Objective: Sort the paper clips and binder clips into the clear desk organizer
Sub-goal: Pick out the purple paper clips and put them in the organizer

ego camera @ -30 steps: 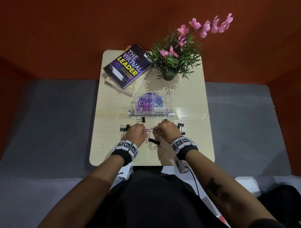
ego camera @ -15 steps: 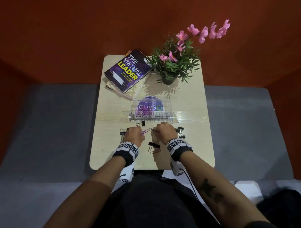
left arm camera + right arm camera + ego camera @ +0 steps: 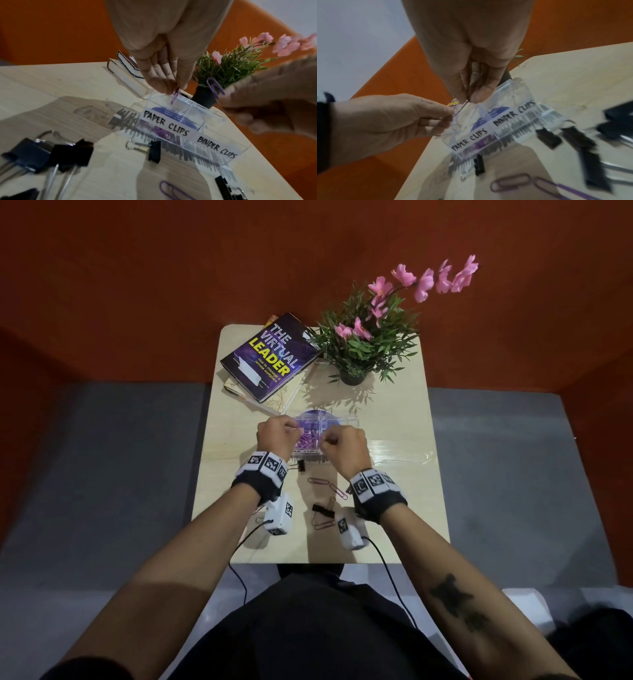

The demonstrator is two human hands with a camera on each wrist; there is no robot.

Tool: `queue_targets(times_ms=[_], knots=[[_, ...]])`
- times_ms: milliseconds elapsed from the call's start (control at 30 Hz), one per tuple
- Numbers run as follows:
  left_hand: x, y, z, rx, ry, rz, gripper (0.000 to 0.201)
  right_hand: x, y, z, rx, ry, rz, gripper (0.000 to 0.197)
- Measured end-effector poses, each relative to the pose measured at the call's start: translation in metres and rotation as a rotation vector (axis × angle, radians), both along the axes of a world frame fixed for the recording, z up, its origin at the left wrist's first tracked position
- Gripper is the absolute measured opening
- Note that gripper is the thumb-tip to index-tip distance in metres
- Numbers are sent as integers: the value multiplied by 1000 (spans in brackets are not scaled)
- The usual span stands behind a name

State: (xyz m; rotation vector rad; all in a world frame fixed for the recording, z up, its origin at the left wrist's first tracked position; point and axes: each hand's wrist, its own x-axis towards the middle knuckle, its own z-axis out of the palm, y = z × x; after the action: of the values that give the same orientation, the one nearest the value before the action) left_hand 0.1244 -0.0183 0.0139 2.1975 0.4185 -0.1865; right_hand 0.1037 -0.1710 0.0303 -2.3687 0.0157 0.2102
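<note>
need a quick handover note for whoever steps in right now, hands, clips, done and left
Left hand: pinches a purple paper clip over the clear plastic desk organizer, above its PAPER CLIPS compartment.
Right hand: pinches a second purple paper clip just above the organizer.
Done: a pile of purple paper clips already lies in the PAPER CLIPS compartment.
Left: drop both held clips there; loose paper clips and black binder clips lie on the light wooden table near the person. I can make out no clips in the BINDER CLIPS side.
</note>
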Motion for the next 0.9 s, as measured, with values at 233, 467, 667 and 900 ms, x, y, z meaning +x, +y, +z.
queue_targets(times_ms=[233,467,667,900], knots=[[-13,39,-7,33,16,-67,18,9,18,-5,-140,-69,115,14],[-75,96,-8,266,199,-245,18,-51,41,-34,-231,65,569,12],[-125,89,-16,454,176,-473,5,-64,63,-39,-237,40,680,13],[-150,79,-34,511,85,-437,22,-59,64,-40,-272,17,676,23]])
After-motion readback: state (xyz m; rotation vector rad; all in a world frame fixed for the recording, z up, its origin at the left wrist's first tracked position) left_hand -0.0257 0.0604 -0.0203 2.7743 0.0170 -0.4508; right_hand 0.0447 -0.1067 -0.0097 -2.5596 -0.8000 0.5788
